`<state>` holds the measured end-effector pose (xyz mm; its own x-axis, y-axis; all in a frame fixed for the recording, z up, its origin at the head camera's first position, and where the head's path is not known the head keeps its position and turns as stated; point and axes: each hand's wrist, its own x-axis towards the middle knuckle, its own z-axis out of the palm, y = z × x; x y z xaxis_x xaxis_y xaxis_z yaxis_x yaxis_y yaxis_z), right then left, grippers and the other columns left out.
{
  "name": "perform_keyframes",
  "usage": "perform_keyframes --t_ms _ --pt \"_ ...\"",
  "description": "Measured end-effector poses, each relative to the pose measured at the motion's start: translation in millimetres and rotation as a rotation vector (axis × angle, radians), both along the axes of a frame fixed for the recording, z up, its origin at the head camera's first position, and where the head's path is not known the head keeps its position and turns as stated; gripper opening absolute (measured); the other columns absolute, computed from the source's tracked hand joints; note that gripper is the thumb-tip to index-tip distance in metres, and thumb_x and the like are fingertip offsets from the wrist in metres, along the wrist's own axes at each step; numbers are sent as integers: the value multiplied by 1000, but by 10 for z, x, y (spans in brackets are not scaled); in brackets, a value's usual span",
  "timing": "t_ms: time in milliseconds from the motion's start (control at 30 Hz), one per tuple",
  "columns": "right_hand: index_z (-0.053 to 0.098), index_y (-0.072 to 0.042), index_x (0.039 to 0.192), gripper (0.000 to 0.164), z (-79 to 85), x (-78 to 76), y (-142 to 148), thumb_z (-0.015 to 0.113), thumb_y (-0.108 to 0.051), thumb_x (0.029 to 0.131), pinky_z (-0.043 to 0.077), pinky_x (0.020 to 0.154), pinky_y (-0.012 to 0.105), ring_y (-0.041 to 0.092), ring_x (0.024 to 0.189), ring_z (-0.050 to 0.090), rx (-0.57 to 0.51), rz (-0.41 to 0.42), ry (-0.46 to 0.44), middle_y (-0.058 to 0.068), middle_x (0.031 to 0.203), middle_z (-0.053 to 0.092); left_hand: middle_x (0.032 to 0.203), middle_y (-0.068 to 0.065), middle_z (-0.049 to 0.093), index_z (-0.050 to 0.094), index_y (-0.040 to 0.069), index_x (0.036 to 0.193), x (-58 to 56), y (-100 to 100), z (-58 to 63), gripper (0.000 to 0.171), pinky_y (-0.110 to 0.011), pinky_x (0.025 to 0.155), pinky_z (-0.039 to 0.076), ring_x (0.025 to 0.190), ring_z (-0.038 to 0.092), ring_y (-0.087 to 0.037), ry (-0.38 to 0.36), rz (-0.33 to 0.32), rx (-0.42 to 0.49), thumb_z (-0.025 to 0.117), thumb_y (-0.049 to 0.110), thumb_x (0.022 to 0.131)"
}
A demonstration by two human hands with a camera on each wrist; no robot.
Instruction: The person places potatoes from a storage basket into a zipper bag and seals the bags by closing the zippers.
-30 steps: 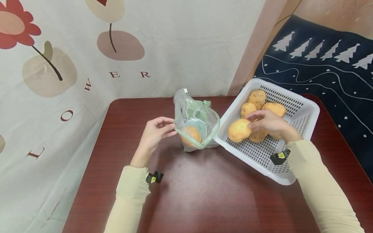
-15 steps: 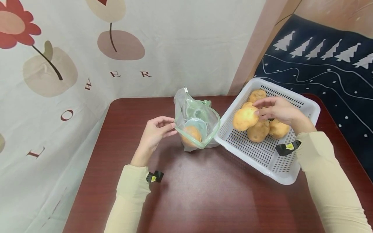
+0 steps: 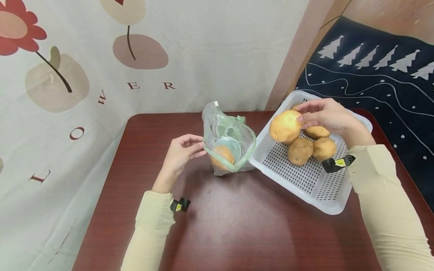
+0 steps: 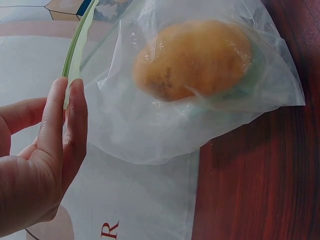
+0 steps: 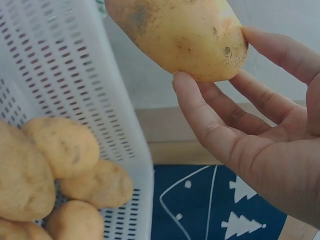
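Observation:
My left hand [image 3: 179, 158] pinches the green-edged mouth of a translucent plastic bag [image 3: 211, 126] between its fingertips. A potato [image 4: 195, 60] lies low in the bag, showing through the cloudy film. Over the white basket [image 3: 291, 182], my right hand [image 3: 327, 116] holds another potato [image 3: 285, 127] by one end. The right wrist view shows the thumb and fingertips gripping this potato [image 5: 185, 37], raised above the rest. Several more potatoes [image 3: 300, 151] lie in the basket, some partly hidden by the right hand.
Bag and basket stand side by side toward the back of a dark red table [image 3: 223, 226]. A pale printed cloth [image 3: 217, 56] hangs behind them. Dark blue fabric with white trees [image 3: 383, 90] lies beyond the basket.
My right hand has lifted the potato and drawn it back toward the far side of the basket, uncovering potatoes underneath. The left hand and the bag have stayed in place.

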<state>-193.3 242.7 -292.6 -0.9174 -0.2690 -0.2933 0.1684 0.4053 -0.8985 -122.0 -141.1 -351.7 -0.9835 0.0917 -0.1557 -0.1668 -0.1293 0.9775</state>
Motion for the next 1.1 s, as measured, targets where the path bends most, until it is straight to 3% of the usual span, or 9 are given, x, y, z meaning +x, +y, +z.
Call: perform_keyframes --t_ms 167,433,1100 --pt "59 -4 115 38 72 -3 -90 71 -14 80 54 76 31 19 86 61 4 38 42 4 105 61 81 -8 59 52 -18 105 5 3 7 22 -37 77 54 74 62 -14 3 4 -3 55 -11 84" --pt "59 -4 114 39 125 -24 -308 72 -18 79 52 71 26 19 79 58 26 90 78 5 103 62 83 -9 59 51 -18 106 4 6 -5 23 -36 76 54 75 62 -14 1 3 -3 55 -11 84" --pt "56 8 111 34 27 -44 -869 66 2 79 55 74 35 18 78 63 -150 175 40 9 94 63 79 -7 58 52 -18 106 5 35 -17 24 -37 77 53 72 62 -13 -9 6 -14 56 -11 83"
